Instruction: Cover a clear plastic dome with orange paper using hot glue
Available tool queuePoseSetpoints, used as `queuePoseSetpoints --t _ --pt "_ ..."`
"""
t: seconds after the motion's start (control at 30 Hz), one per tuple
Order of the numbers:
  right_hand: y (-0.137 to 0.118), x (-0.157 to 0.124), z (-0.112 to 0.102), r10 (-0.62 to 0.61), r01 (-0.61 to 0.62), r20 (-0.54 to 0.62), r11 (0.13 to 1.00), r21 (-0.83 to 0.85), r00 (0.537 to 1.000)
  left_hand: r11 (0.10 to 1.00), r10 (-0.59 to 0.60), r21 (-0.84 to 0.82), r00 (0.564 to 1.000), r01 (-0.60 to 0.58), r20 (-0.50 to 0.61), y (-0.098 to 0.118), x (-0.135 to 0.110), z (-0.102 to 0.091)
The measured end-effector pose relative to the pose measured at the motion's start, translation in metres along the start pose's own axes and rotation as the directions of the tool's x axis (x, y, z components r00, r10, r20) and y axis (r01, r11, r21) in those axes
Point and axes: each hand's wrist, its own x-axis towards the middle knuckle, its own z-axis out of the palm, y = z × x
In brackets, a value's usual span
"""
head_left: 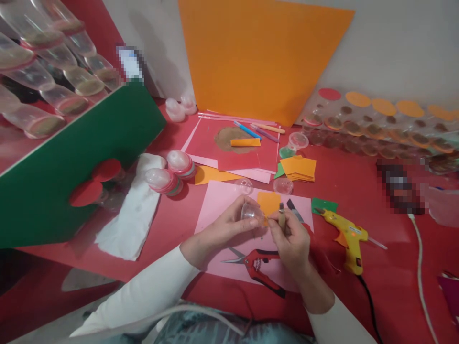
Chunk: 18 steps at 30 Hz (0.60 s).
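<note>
My left hand (pixel 229 223) is closed around a small clear plastic cup (pixel 250 212), held on its side above a pink sheet (pixel 218 200). My right hand (pixel 289 236) is pinched on a short pencil-like tool (pixel 281 217) whose tip rests at an orange paper square (pixel 268 202) beside the cup's rim. Red-handled scissors (pixel 256 263) lie on the pink sheet just under both hands.
A yellow glue gun (pixel 349 236) lies to the right, its cord trailing off. Orange paper squares (pixel 299 168), markers (pixel 256 130), red sheets and clear cups (pixel 172 174) sit behind. A green board (pixel 71 162) with cups leans at left, white cloth (pixel 134 210) beside it. A large orange sheet (pixel 258 57) stands against the wall.
</note>
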Motion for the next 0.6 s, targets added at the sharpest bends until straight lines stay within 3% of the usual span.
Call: queuePoseSetpoints --t 0.3,0.6 --pt "0.0071 -0.0036 0.003 0.044 -0.043 0.033 0.999 -0.026 0.998 0.953 0.048 0.297 0.997 -0.065 0.063 0.0031 0.0005 -0.0047" --pt "0.0085 -0.001 0.0042 -0.067 0.075 0.047 0.978 -0.195 0.997 0.902 0.049 0.428 0.998 -0.055 0.027 0.0 0.0014 -0.0091"
